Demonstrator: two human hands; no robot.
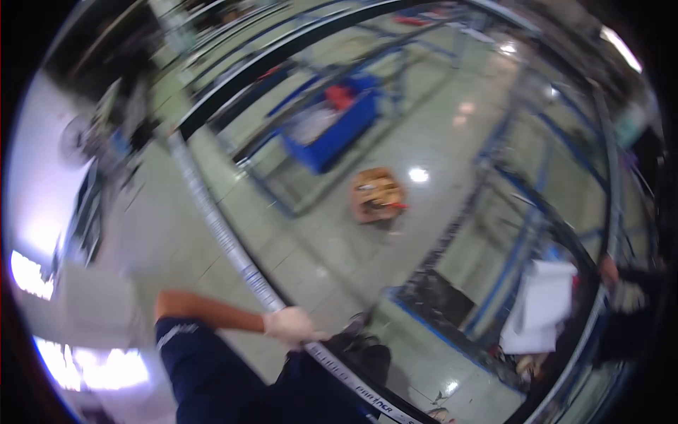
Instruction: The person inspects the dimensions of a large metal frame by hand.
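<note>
the left hand point(291, 325) grips the near side of a big frame point(224, 237). a blue bin point(345, 136) stands farther off, left of a brown object point(378, 189).

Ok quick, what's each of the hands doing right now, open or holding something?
Left hand: closed, it looks like, holding the long bar of the big frame.
Right hand: not in view, so can't tell.
</note>
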